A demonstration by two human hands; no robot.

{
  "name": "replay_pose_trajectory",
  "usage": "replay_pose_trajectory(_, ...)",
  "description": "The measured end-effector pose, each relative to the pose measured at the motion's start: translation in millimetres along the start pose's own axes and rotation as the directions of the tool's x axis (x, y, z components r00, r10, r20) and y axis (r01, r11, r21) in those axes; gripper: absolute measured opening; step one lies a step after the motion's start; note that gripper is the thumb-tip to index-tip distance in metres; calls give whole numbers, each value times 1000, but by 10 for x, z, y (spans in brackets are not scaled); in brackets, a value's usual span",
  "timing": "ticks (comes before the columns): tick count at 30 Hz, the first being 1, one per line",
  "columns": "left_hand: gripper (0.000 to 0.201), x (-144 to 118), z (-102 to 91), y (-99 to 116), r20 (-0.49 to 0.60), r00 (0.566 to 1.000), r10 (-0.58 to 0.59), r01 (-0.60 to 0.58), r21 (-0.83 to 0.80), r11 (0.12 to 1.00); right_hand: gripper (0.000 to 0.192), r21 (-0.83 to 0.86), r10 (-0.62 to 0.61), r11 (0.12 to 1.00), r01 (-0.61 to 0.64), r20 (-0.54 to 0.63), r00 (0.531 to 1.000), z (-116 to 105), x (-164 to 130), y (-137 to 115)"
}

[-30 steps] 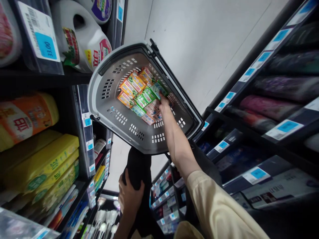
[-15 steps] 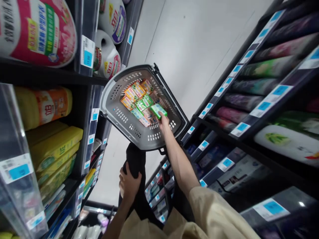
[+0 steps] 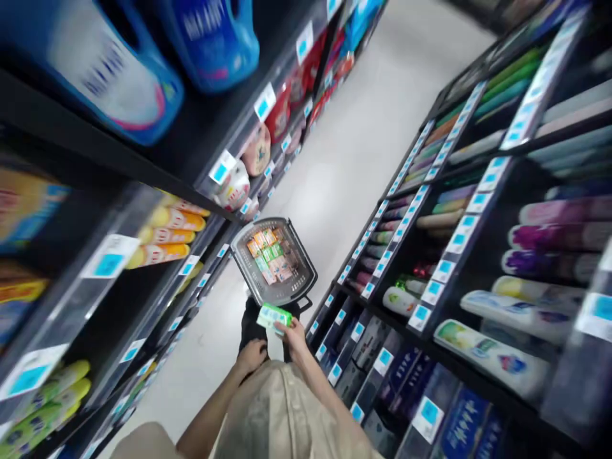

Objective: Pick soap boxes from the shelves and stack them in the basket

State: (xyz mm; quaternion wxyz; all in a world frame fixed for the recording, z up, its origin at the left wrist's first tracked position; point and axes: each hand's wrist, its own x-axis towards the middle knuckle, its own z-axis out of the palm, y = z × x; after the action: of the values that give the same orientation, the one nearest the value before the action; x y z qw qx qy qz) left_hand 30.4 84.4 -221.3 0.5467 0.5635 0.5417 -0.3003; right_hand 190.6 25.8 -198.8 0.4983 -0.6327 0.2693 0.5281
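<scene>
Your right hand (image 3: 292, 334) grasps one green box (image 3: 274, 315) beside the grey basket (image 3: 243, 264); your left hand (image 3: 252, 352) rests on your dark trouser leg (image 3: 248, 322), grip indeterminable.

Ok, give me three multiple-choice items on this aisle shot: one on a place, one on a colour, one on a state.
1. Where does the grey basket stand?
A. On the aisle floor between the shelves
B. On a top shelf
C. On a counter

2. What colour is the small box in the right hand?
A. Red
B. Green
C. Black

3. What is the left hand doing?
A. Reaching into the basket
B. Holding a bottle
C. Resting on the dark trouser leg

Answers:
1. A, the basket sits low on the pale floor, ahead of the person.
2. B, the box is light green and white.
3. C, the left hand lies on the dark leg and holds nothing.
</scene>
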Motion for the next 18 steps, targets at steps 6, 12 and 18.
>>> replay_pose_trajectory(6,47,-668,-308,754,47,989,143,-92,-564,821,63,-81,-139,982,168,285,949,-293,-688,-740)
replay_pose_trajectory(12,62,-1314,-231,1398,-165,923,349,-213,-972,102,53,-178,-406,813,554,508,760,-448,-1039,-1656)
replay_pose_trajectory(18,59,-1778,40,1734,-337,856,391,-334,-939,-80,42,-169,-415,625,762,755,508,-472,-1424,-1844)
